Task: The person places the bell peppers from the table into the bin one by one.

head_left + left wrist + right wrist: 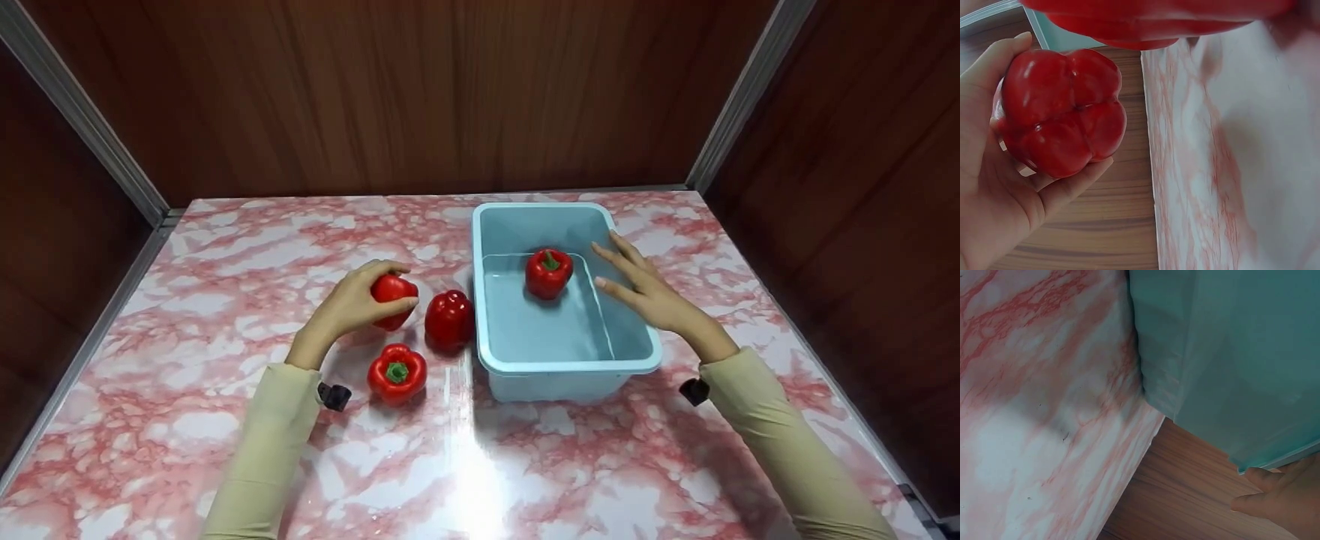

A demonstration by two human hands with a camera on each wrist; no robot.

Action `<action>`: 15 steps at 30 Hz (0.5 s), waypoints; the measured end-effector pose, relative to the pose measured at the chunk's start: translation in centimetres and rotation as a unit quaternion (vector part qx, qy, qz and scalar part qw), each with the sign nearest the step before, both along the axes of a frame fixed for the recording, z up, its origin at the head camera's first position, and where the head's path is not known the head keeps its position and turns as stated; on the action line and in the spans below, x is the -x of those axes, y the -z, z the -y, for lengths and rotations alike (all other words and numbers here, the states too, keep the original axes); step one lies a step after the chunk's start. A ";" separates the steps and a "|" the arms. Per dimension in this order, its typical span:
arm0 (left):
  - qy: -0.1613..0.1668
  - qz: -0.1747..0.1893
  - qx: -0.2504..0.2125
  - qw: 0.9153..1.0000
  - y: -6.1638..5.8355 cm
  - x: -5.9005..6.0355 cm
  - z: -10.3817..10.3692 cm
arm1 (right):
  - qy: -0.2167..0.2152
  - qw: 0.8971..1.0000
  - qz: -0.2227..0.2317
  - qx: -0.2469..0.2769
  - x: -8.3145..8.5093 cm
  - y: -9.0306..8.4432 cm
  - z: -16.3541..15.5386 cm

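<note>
In the head view my left hand [352, 300] grips a red bell pepper [394, 301], thumb on the near side and fingers over the far side. The left wrist view shows this bell pepper [1064, 112] with its lobed end toward the camera. Just right of it sits another red bell pepper [448, 321] against the bin's left wall. A third bell pepper [397, 373], green stem up, lies nearer me. My right hand [652, 296], fingers spread and fairly straight, hovers over the right rim of a light-blue plastic bin [570, 367], fingertips right at the rim in the right wrist view.
Inside the bin one red bell pepper [549, 272] stands stem up toward the back. The bin rests on a pink-and-white marbled table [247, 262]. Brown wood-grain panels [420, 97] enclose the back and both sides, with metal strips at the corners.
</note>
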State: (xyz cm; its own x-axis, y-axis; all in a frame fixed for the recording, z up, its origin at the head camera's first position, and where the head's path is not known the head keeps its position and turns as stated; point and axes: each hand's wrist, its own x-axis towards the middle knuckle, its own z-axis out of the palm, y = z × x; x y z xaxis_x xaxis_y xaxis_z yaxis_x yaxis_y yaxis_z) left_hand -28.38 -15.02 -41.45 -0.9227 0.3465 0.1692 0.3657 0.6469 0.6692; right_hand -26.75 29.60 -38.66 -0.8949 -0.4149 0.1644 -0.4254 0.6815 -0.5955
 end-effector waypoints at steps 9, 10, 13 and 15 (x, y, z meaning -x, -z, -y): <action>0.002 0.006 -0.009 1.000 -0.4 0.0 -0.3 | 0.003 1.000 0.003 -0.001 0.0 0.0 0.0; 0.003 0.008 -0.011 1.000 -0.4 0.0 -0.4 | 0.003 1.000 0.004 -0.002 0.0 0.0 0.0; 0.001 0.011 -0.016 1.000 -0.4 0.0 -0.5 | 0.003 1.000 0.005 -0.003 0.0 0.0 0.0; 0.003 0.009 -0.018 1.000 -0.4 0.0 -0.5 | 0.002 1.000 0.004 -0.003 0.0 0.0 0.0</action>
